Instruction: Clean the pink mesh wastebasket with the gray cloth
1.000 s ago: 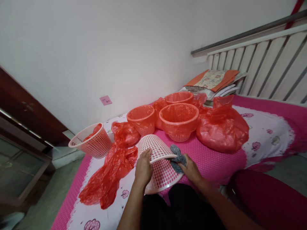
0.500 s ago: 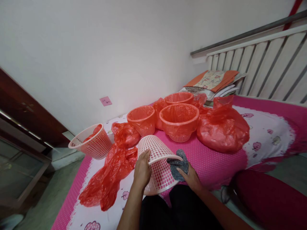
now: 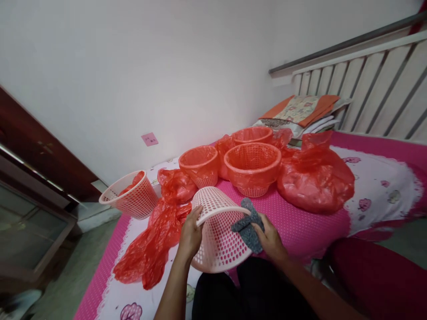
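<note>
A pale pink perforated plastic basket (image 3: 213, 200) lies tilted on its side in front of me, its mouth turned toward my lap. My left hand (image 3: 191, 233) is closed on the left part of its rim. In my right hand (image 3: 271, 238) is a grey cloth (image 3: 251, 231), gripped at the basket's right rim, one part inside the mouth and one part outside. Crumpled red plastic bags (image 3: 156, 244) lie just left of the basket. Beyond it stand a front basket lined with red plastic (image 3: 252, 166) and a left lined basket (image 3: 199, 162).
Another lined basket (image 3: 252, 134) stands at the back. A full red bag (image 3: 315, 178) sits to the right. At the left edge, a pink basket (image 3: 133, 195) leans with red plastic inside. Folded bedding (image 3: 300, 111) is piled by the white bed rail (image 3: 360, 84). A dark red stool (image 3: 376, 275) stands right.
The basket has turned slightly, its mouth facing me more. My left hand has shifted a little left along the rim, and the cloth in my right hand has moved on the right rim.
</note>
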Available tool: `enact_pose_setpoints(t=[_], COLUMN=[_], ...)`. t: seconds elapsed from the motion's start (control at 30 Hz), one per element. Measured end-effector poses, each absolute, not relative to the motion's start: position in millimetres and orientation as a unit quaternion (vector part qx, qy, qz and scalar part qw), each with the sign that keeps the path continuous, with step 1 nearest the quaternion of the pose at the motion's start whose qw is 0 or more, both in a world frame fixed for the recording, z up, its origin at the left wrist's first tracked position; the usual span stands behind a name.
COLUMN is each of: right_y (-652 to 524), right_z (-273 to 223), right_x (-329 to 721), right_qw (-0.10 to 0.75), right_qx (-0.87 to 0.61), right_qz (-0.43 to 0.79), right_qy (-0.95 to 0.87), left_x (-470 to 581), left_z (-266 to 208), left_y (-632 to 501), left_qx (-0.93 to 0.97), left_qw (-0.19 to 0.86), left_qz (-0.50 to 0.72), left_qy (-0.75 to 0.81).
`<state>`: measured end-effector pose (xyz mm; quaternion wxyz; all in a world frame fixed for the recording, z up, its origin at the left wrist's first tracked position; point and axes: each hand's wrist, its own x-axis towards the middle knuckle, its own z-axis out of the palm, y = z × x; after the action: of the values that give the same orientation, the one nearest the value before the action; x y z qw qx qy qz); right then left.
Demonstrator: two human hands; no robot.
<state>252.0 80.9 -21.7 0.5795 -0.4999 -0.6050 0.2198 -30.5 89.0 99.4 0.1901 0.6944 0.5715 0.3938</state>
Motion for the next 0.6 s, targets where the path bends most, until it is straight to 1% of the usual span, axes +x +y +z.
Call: enact_pose_setpoints(t=[0.1,0.17,0.23,0.3,0.33,0.4,0.47,0.57,0.6], right_y=[92,97,102,108,111,117,120,118,117], right_z=[25,60,91,113,120,127,128,127,127], right_x=[254,256,257,256,253,245,235,221,219], right_qw=[0.6,0.594,0.565,0.511,0.484,0.447,0.432,0.423,0.419], right_qx=[-0.49,-0.47,-0.448,-0.449,-0.452,-0.46,-0.456,-0.444,-0.443], right_qz=[0.14,0.089,0.047,0.019,0.011,-0.005,-0.02,-0.042,-0.05], right_qy=[-0.616,-0.646,-0.692,-0.732,-0.749,-0.767,-0.778,-0.789,-0.791], left_x=[-36,-38,-40,-42,-42,-44,-44,-39,-36], left_z=[111,113,107,98,95,93,103,135,147], left_y=[84,75,65,56,53,50,52,65,71], left_qx=[0.667,0.642,0.592,0.526,0.502,0.502,0.552,0.647,0.679], left_qw=[0.223,0.254,0.316,0.377,0.392,0.374,0.317,0.203,0.184], left_qz=[0.417,0.436,0.466,0.487,0.489,0.479,0.467,0.43,0.402], left_qy=[0.575,0.577,0.576,0.587,0.596,0.615,0.614,0.596,0.586])
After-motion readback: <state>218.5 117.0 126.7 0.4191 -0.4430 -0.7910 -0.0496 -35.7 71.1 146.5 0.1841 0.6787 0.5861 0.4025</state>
